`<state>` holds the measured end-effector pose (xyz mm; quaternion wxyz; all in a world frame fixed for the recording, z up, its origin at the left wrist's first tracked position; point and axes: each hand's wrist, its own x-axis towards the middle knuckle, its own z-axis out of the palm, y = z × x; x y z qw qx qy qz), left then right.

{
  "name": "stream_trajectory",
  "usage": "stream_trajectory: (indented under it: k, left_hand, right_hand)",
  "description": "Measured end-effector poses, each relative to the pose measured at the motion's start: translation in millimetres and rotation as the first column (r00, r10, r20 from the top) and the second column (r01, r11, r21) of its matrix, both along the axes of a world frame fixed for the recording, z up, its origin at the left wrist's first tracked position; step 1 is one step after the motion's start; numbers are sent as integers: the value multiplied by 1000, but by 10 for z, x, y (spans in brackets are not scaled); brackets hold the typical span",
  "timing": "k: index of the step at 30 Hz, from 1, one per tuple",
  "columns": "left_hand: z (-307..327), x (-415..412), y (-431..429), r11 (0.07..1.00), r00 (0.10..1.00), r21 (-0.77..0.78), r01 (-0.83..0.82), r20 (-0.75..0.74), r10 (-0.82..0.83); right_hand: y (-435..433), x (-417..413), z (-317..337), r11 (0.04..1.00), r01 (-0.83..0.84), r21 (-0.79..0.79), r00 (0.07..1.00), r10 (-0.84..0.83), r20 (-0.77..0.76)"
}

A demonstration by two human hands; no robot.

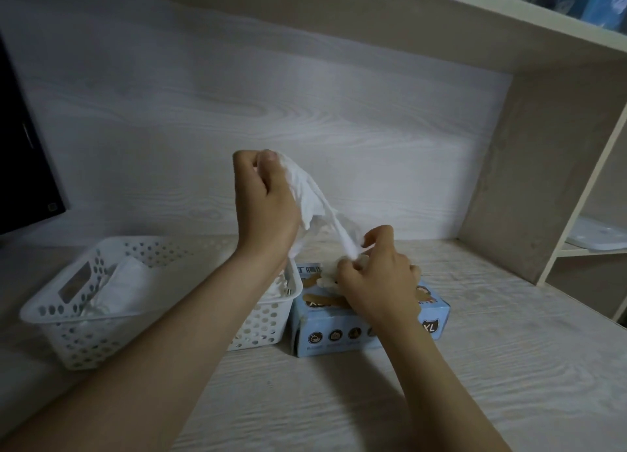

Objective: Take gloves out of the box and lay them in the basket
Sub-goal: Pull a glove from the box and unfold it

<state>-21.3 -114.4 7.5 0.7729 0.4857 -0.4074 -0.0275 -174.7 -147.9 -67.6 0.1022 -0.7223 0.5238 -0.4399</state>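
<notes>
Currently, fingers of left hand point(268, 207) and right hand point(376, 278) both pinch one white glove point(314, 197) above the box point(339, 347); basket point(84, 344) holds gloves point(129, 285).

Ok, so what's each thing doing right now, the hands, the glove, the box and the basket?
box, open on top
basket, upright, white gloves inside
glove, stretched long above the box
left hand, raised, gripping the glove's top end
right hand, over the box, pinching the glove's lower end
</notes>
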Motion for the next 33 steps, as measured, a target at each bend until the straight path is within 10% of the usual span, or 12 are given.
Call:
stream_trajectory:
  k: [5, 19, 28, 33]
  left_hand:
    - [59, 121, 18, 976, 976, 120, 180, 99, -193]
    - [148, 291, 199, 801, 828, 490, 344, 243, -505]
    - [178, 601, 350, 856, 940, 491, 160, 190, -285]
    - [124, 744, 547, 767, 913, 495, 407, -234, -334]
  right_hand:
    - [0, -15, 46, 991, 123, 50, 968, -108, -227]
    - [149, 297, 441, 955, -217, -202, 937, 262, 232]
    - [129, 456, 893, 835, -475, 279, 829, 318, 460]
    - [131, 453, 940, 690, -522, 502, 843, 325, 429]
